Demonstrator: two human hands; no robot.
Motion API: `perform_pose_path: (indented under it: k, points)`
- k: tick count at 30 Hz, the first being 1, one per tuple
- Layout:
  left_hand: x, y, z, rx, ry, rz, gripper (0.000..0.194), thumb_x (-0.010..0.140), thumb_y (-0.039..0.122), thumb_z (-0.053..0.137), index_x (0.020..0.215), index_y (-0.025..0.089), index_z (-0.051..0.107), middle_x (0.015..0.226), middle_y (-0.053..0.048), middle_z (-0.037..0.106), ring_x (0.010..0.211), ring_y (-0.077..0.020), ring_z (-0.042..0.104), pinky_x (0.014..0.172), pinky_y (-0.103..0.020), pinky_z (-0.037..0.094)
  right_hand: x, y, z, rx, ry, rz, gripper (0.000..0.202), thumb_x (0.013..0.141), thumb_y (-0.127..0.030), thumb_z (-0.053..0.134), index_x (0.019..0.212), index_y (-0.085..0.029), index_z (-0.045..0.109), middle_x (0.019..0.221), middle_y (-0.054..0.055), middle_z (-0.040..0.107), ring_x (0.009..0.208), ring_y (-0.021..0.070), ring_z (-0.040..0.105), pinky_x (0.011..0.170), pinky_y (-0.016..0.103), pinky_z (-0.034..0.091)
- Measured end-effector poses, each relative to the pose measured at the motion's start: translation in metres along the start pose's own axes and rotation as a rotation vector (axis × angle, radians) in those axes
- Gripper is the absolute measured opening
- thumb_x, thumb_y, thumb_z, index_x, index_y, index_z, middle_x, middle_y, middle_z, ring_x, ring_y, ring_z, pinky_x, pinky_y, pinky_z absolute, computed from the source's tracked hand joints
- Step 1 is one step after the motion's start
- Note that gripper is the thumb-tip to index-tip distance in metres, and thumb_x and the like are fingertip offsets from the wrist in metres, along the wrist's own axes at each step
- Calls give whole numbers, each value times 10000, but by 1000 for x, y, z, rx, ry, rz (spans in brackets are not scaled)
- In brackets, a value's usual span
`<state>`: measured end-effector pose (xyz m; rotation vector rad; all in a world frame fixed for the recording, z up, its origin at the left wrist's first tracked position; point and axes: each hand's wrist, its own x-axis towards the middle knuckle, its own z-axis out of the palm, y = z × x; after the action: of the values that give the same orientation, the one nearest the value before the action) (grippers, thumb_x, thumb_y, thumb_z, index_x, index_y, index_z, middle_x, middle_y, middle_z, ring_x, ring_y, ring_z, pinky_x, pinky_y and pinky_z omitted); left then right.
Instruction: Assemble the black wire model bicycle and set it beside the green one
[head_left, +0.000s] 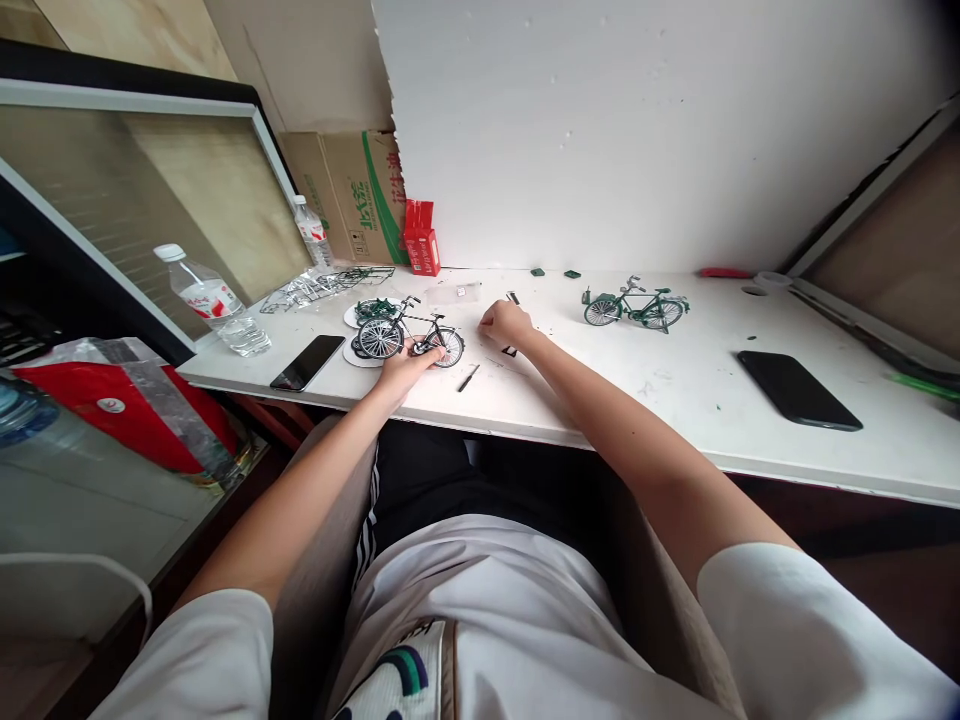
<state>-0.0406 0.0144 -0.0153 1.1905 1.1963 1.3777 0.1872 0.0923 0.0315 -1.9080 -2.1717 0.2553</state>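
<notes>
A black model bicycle [411, 336] is held upright near the table's front edge. My left hand [411, 370] grips it low down, by the pedals and one wheel. To the right of it, my right hand [507, 325] rests at the tabletop with its fingers pinched together; whatever they hold, if anything, is hidden. Small black parts [510, 351] lie beside and partly under that hand. A small screwdriver [469, 378] lies between my hands. Behind the bicycle, green parts [375, 308] sit on a white round dish, with black parts on another.
A finished-looking green model bicycle [636, 304] stands on the right. Phones lie on both sides, one black [799, 388], one at left [307, 362]. Water bottles [214, 300], part frames [311, 288], a red box [422, 238] and a carton [352, 195] stand at the back left.
</notes>
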Motion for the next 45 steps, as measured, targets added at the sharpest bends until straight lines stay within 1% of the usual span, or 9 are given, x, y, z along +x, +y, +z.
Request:
perform_pose_path:
  k: [11, 15, 20, 24, 28, 29, 31, 35, 45]
  points:
    - [-1, -1, -1, 73, 16, 16, 544, 700, 343, 957, 1147, 172, 699, 1108, -98, 807, 1009, -266, 784, 877, -378, 656, 0, -16, -6, -155, -94, -58, 238, 954, -128, 687, 1173, -147, 778, 1262, 205, 766, 1111, 322, 753, 947, 368, 583]
    - [-3, 1, 0, 88, 6, 24, 534, 701, 348, 951, 1136, 173, 696, 1119, -100, 806, 1018, -268, 782, 885, -380, 657, 1, -19, -6, -150, -142, -61, 235, 930, -151, 727, 1160, -111, 760, 1188, 234, 771, 1096, 347, 763, 927, 387, 603]
    - [-5, 3, 5, 79, 4, 30, 483, 714, 335, 946, 1103, 179, 706, 1072, -91, 806, 985, -273, 788, 895, -408, 663, -12, -16, -5, -83, -63, -95, 190, 1028, -195, 586, 1140, -149, 732, 1295, 230, 744, 1140, 347, 740, 941, 411, 590]
    - [-10, 2, 16, 26, 43, 21, 443, 738, 310, 936, 1092, 180, 704, 1074, -92, 800, 1026, -283, 787, 951, -438, 658, -34, -11, -8, 129, 62, -144, 195, 1083, -239, 495, 1129, -168, 671, 1222, 189, 758, 1032, 296, 717, 877, 374, 558]
    - [-16, 1, 30, -32, 58, 26, 432, 774, 296, 917, 1119, 171, 688, 1127, -111, 801, 1064, -280, 791, 981, -430, 648, -63, -5, -5, 559, 287, -354, 182, 1096, -317, 490, 1035, -188, 602, 1109, 133, 728, 941, 223, 660, 872, 340, 526]
    - [-17, 1, 32, -43, 63, 26, 440, 780, 293, 913, 1135, 169, 683, 1152, -115, 801, 1058, -274, 794, 981, -426, 647, -70, -5, -2, 643, 303, -417, 204, 1098, -359, 492, 1042, -193, 595, 1106, 120, 714, 940, 213, 653, 869, 336, 525]
    - [-19, 0, 35, -56, 75, 23, 467, 792, 293, 909, 1177, 164, 675, 1189, -123, 799, 1046, -266, 800, 986, -425, 646, -80, -5, 5, 770, 258, -469, 257, 1089, -438, 511, 1048, -199, 596, 1057, 89, 697, 910, 201, 644, 846, 333, 523]
    - [-18, -2, 36, -67, 97, 46, 496, 811, 308, 904, 1222, 161, 669, 1172, -127, 805, 1087, -280, 797, 1012, -437, 640, -88, -7, 18, 828, 161, -462, 316, 1046, -503, 572, 1013, -193, 629, 968, 64, 689, 878, 196, 630, 834, 344, 513]
    - [-21, -8, 37, -73, 64, 87, 451, 805, 322, 913, 1161, 174, 680, 1098, -115, 815, 1146, -308, 794, 1040, -447, 643, -91, -7, 20, 904, 67, -437, 402, 1015, -584, 604, 1041, -189, 674, 1046, 84, 702, 925, 204, 647, 707, 299, 561]
